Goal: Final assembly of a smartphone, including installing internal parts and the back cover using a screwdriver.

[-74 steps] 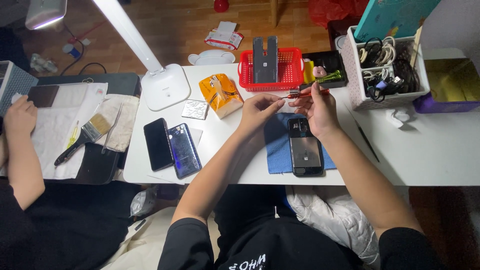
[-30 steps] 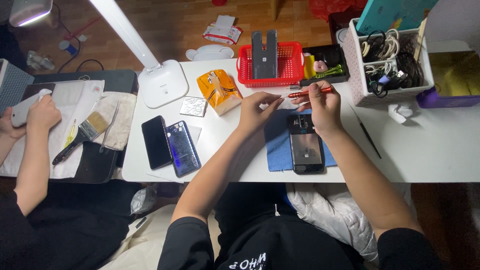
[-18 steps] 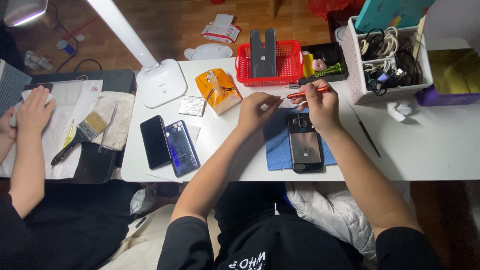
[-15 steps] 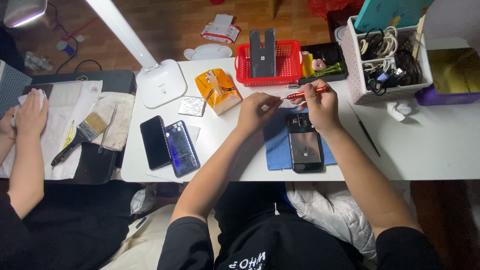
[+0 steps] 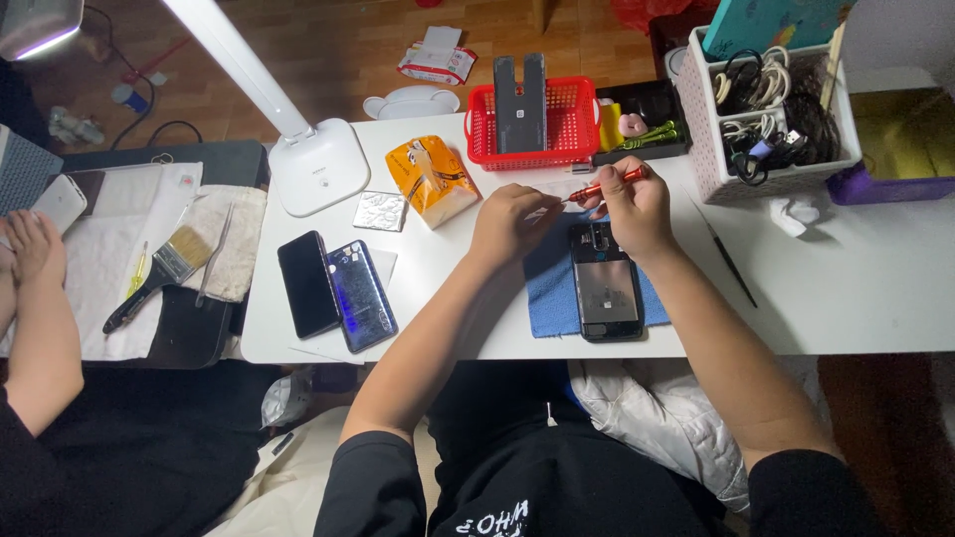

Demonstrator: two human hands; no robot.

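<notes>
- Right hand (image 5: 637,204): fingers clamped on a slim red metal screwdriver (image 5: 605,185), held nearly level just above the top end of an opened black phone (image 5: 605,281).
- Left hand (image 5: 509,221): fingers pinched together at the screwdriver's tip.
- Phone: flat on a blue cloth mat (image 5: 549,283) on the white surface (image 5: 856,298).
- Behind: a red plastic basket (image 5: 577,117); 2 dark phones (image 5: 336,288) lie left.

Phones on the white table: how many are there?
3: an opened phone on the blue cloth, and a black phone beside a blue phone at the table's left.
</notes>
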